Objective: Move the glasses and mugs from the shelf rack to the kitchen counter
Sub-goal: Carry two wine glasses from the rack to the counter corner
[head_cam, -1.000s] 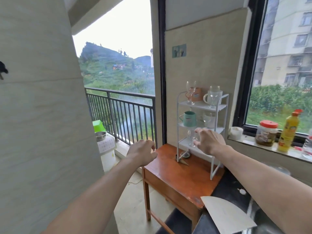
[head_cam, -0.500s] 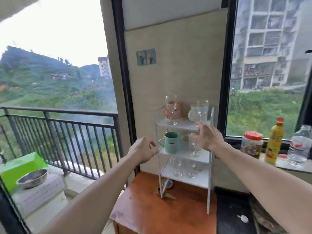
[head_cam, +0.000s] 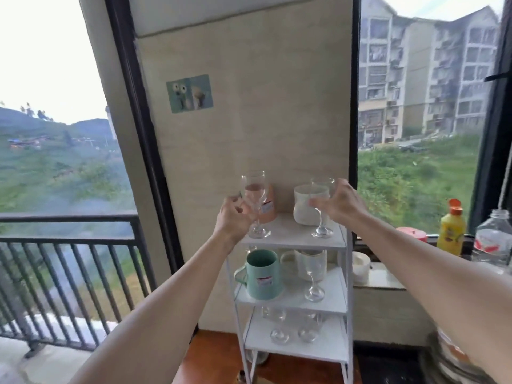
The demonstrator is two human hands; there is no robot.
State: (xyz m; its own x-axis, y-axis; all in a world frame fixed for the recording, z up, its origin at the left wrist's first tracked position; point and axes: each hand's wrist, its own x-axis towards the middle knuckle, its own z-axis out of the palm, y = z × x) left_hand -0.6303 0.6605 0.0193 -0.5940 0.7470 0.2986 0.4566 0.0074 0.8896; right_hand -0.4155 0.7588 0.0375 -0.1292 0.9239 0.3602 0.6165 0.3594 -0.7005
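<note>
A white three-tier shelf rack [head_cam: 293, 296] stands against the wall. Two wine glasses stand on its top tier, their bases on the shelf. My left hand [head_cam: 234, 218] curls around the left wine glass [head_cam: 253, 189] at its lower bowl. My right hand [head_cam: 342, 203] wraps the right wine glass [head_cam: 321, 231], thumb in front and fingers behind. Behind them are a pink mug [head_cam: 269, 206] and a white mug [head_cam: 303, 210]. The middle tier holds a green mug [head_cam: 263, 273], a white mug [head_cam: 311, 259] and a wine glass [head_cam: 314, 289]. Clear glasses [head_cam: 279, 332] stand on the bottom tier.
The rack stands on a wooden table [head_cam: 216, 361], with a dark kitchen counter [head_cam: 388, 367] to its right. The windowsill at right holds a white cup [head_cam: 360, 266], a red-lidded jar [head_cam: 410, 234], a yellow bottle [head_cam: 451, 231] and a water bottle [head_cam: 496, 239]. A balcony railing [head_cam: 69, 239] runs on the left.
The view has moved closer to the rack. Both hands rose from the lower and middle tiers to the top tier and closed around the two wine glasses there.
</note>
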